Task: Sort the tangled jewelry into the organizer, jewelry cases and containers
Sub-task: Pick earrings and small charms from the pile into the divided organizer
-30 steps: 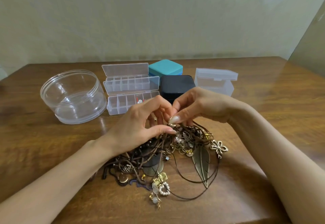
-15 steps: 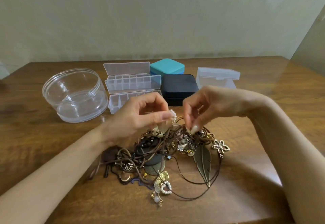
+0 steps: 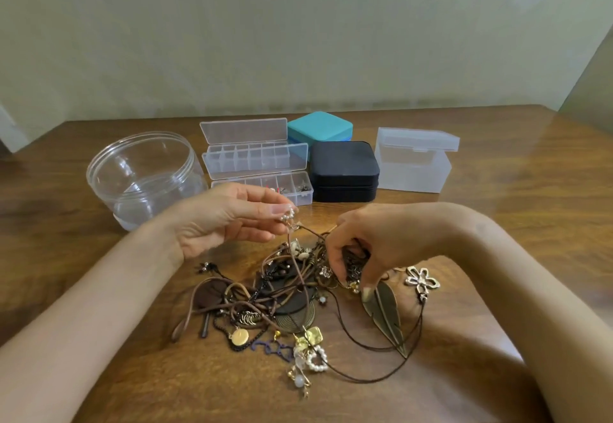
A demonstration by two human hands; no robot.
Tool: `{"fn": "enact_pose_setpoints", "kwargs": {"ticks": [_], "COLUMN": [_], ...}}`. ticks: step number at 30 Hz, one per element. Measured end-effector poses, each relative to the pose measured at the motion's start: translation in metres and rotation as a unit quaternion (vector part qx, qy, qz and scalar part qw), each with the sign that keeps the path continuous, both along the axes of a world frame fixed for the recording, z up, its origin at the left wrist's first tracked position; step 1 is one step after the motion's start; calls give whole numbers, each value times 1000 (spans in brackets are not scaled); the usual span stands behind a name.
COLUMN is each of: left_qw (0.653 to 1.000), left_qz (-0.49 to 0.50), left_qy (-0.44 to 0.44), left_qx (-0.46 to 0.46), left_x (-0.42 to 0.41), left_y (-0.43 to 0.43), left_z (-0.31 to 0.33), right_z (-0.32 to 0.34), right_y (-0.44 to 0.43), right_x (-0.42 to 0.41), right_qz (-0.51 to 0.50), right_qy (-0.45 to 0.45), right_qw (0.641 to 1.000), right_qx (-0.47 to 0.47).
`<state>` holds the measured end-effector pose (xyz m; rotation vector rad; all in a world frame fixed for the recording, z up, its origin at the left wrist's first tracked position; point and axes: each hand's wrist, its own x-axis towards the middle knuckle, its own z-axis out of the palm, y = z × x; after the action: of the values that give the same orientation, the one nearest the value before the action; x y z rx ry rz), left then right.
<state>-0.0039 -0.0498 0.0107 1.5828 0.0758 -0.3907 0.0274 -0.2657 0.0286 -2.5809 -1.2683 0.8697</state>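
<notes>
Now that the left hand has raised a pearl piece to frame centre, pinched in its fingers (a cord seems attached), the right hand grips the tangle below; untangling likely remains before the organizer.

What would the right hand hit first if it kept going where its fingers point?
The right hand points down into the tangled jewelry, so it meets that first, beside the leaf pendant; it already seems to pinch some.

Bare table left and right of jewelry tangle; far side closed off by round tub, open organizer, black case, frosted box, close together
</notes>
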Motion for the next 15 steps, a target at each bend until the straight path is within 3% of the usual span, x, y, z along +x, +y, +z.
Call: {"fn": "enact_pose_setpoints", "kwargs": {"ticks": [9,12,15], "left_qw": [1000,1000,1000], "left_qz": [-21,-25,-24], "left_qy": [8,-3,-9], "left_qx": [-10,15,-3], "left_x": [0,0,0], "left_y": [0,1,1], "left_z": [1,0,0], "right_z": [-3,7,14], "right_y": [-3,-14,-24], "right_x": [8,13,18], "right_qz": [13,26,45], "right_qy": [-23,28,126], "right_qw": [999,988,951], "right_qx": [40,148,278]}}
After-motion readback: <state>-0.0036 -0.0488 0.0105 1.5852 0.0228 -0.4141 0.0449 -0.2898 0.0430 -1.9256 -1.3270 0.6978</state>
